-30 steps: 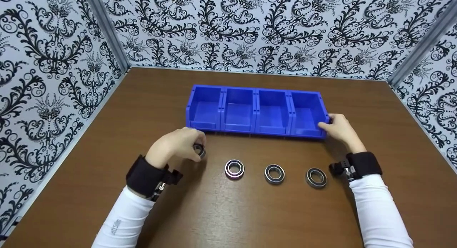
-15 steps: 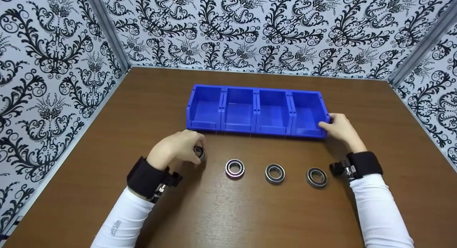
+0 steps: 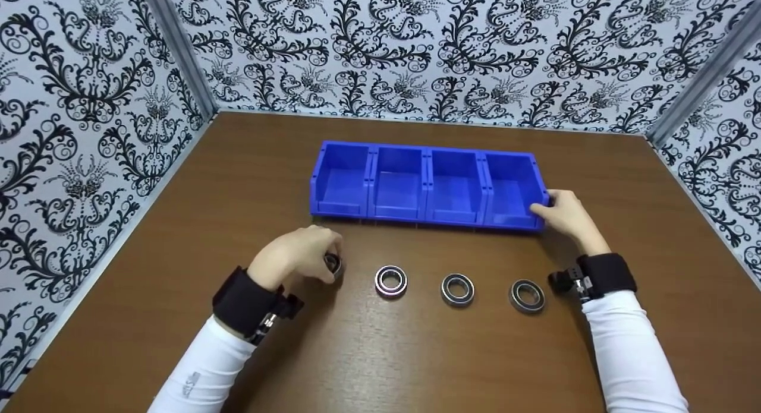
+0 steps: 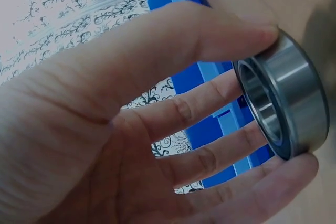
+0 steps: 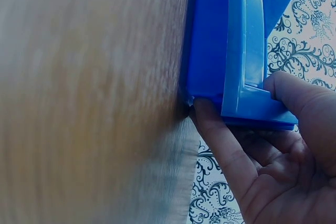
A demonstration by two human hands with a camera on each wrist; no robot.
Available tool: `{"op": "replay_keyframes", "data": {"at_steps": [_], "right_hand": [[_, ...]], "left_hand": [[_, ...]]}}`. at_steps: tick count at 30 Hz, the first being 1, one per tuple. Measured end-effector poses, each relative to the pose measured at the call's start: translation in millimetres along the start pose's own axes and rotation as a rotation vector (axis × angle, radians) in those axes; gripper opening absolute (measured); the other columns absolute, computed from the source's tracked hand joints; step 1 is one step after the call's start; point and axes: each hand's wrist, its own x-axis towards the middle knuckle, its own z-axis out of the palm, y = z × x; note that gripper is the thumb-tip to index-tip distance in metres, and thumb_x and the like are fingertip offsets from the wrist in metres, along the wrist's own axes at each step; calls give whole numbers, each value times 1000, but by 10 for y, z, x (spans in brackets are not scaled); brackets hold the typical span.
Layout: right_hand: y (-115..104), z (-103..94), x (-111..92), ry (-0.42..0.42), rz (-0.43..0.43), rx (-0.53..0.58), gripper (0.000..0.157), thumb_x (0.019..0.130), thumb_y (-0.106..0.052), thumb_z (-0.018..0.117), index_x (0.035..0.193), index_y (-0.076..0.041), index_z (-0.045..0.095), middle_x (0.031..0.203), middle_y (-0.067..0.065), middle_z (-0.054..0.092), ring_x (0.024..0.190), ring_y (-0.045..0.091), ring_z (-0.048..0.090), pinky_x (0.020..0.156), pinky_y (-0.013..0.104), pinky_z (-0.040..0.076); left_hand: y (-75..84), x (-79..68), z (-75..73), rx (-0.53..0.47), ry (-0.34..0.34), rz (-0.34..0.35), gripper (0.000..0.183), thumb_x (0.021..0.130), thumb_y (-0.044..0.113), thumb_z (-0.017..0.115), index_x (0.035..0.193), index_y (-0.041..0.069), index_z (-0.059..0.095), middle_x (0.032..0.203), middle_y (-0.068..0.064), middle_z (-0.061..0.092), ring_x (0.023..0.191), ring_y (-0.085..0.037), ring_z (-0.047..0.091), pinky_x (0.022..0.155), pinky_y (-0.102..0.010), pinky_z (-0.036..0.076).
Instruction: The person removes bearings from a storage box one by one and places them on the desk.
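Note:
In the head view, my left hand (image 3: 297, 254) pinches a ball bearing (image 4: 304, 103) by its outer ring, in front of the bin row's left end. The left wrist view shows the thumb on one side of the ring and a fingertip on the opposite side. My right hand (image 3: 572, 221) grips the right side wall of a row of joined blue storage bins (image 3: 397, 213), thumb over the front corner. Seen from the right wrist, fingers reach beneath and along the outside of that blue wall.
Three more bearings lie flat in a line on the brown table (image 3: 380, 365): a left one (image 3: 390, 294), a middle one (image 3: 458, 303) and a right one (image 3: 527, 309) near the right wrist strap. Patterned wall panels (image 3: 416, 56) enclose the back and sides.
The left hand, with the bearing in its fingers, has shifted slightly toward the person, away from the bins. My right hand, the bins and the other bearings have stayed put.

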Motion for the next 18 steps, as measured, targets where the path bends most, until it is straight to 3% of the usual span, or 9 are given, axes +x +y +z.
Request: {"op": "replay_keyframes", "data": {"at_steps": [18], "right_hand": [[6, 13, 2, 8, -1, 1, 44, 95, -12, 58, 127, 19, 59, 97, 22, 73, 68, 0, 56, 60, 17, 46]], "left_hand": [[-37, -4, 145, -11, 16, 13, 34, 70, 9, 83, 102, 8, 70, 103, -9, 74, 99, -28, 69, 83, -43, 58]]}}
